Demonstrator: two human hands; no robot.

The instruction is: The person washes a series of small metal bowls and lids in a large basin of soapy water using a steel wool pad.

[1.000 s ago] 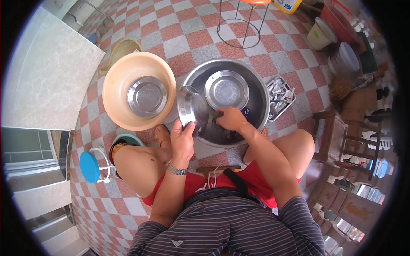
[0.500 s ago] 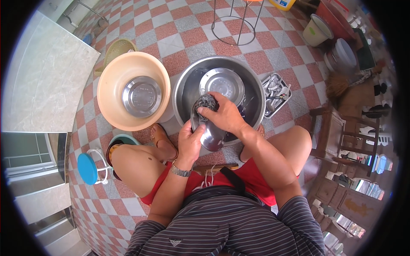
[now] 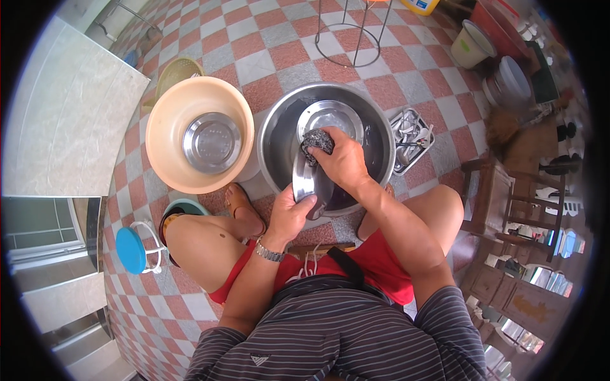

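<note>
In my left hand (image 3: 286, 217) is a shiny metal plate (image 3: 304, 183), gripped by its near edge and tilted up steeply. My right hand (image 3: 346, 166) is closed round a dark grey scouring pad (image 3: 318, 143), which it presses against the plate's far rim. Both hands are over the near part of a wide metal basin (image 3: 265, 120). Inside the basin, just beyond the pad, lies a round metal dish (image 3: 330, 115) with a wet-looking surface. The underside of the held plate and part of its right side are hidden.
Left of the basin stands a peach plastic tub (image 3: 166, 108) holding a metal plate (image 3: 213, 143). A metal tray (image 3: 399, 171) of cutlery (image 3: 413, 133) lies on the right. Farther off are a wire stand (image 3: 318, 47), a pale bucket (image 3: 470, 47) and a wooden chair (image 3: 489, 190).
The plate has turned from facing up to a steeper, more edge-on tilt. My right hand and the scouring pad have shifted slightly right and away, onto its far rim.
</note>
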